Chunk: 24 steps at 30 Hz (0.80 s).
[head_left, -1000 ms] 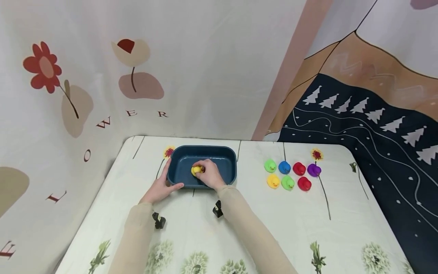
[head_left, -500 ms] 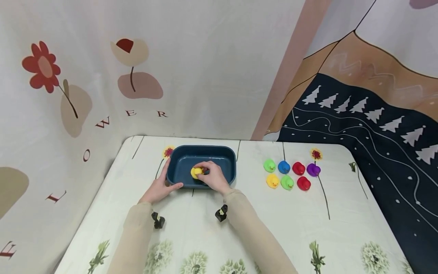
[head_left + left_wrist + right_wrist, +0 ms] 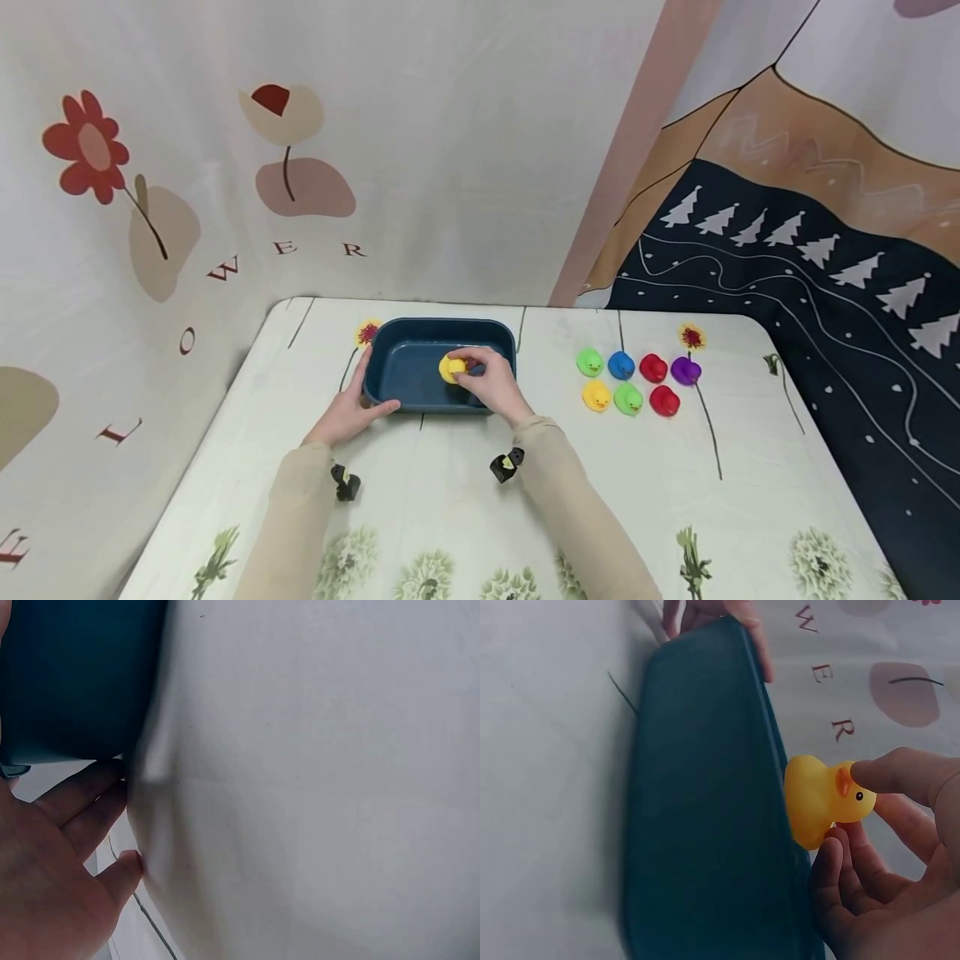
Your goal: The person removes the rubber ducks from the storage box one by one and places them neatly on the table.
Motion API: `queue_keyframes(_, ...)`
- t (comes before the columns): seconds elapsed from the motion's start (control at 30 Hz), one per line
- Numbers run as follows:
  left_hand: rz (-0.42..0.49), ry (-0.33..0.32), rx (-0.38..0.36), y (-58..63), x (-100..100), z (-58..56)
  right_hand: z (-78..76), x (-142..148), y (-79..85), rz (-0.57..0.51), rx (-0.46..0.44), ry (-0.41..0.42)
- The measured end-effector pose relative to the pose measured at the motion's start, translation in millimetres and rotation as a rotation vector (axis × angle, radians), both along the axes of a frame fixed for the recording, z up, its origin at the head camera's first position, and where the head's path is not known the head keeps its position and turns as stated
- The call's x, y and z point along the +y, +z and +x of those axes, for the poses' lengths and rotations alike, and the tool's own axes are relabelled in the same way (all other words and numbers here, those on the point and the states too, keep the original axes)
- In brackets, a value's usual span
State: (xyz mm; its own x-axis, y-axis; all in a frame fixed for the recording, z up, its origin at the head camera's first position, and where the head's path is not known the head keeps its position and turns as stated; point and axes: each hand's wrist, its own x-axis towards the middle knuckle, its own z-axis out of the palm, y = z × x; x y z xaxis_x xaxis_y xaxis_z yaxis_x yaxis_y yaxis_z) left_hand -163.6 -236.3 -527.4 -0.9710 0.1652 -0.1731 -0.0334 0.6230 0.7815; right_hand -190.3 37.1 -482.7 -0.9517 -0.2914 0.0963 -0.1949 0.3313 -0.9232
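Observation:
In the head view a dark blue rectangular tub stands on the table. My left hand rests at its left end, the thumb along the front rim and straight fingers against the left side. Seen from the left wrist, fingers lie close under the tub's wall. My right hand pinches a yellow rubber duck over the inside of the tub. In the right wrist view the duck's body shows just above the rim, with fingertips at its head and underside. No other duck shows in the tub.
Right of the tub, two rows of small rubber ducks lie on the white cloth: a blue duck, a purple duck, a yellow duck, plus green and red ones. A curtain hangs behind the table.
My right hand has moved right and lifted the yellow duck from the tub's middle toward the front right. The left hand and the tub stay put.

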Motion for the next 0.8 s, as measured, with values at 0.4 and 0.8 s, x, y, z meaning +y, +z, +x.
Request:
queue_keyframes(0.4, 0.006, -0.001, 0.002, -0.2, 1, -0.1, 9.4, 27, 5.0, -0.065, -0.010, -0.077)
queue_keyframes(0.8, 0.000, -0.003, -0.001, -1.0, -1, 0.0, 8.1, 54, 9.1, -0.015, -0.042, -0.139)
